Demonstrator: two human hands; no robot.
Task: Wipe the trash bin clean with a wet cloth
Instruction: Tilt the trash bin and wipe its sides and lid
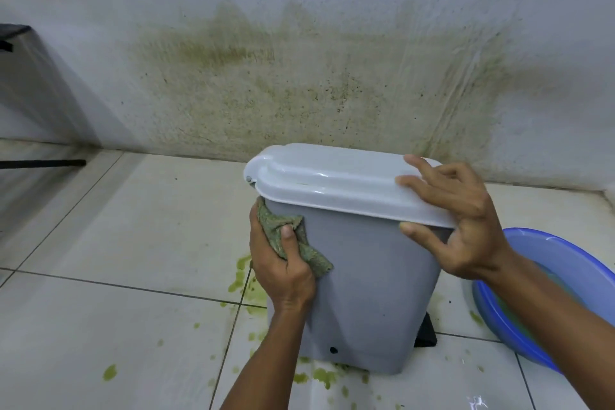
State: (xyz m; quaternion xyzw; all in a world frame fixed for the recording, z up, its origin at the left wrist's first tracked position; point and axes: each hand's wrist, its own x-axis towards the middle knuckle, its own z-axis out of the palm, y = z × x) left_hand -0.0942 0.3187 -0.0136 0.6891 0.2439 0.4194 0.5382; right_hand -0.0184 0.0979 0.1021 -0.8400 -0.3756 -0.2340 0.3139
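A grey plastic trash bin (369, 289) with a white lid (332, 180) stands on the tiled floor, tilted slightly. My left hand (283, 270) grips a crumpled green-stained cloth (289, 236) and presses it against the bin's upper left corner, just under the lid. My right hand (459, 216) holds the right end of the lid, fingers spread over the top and thumb under the rim. A black pedal (427, 333) sticks out at the bin's lower right.
A blue basin (532, 250) with greenish water sits on the floor at the right, partly behind my right forearm. Green splatters (243, 276) dot the white tiles around the bin. A stained wall (299, 83) rises close behind. A dark object (20, 43) stands far left.
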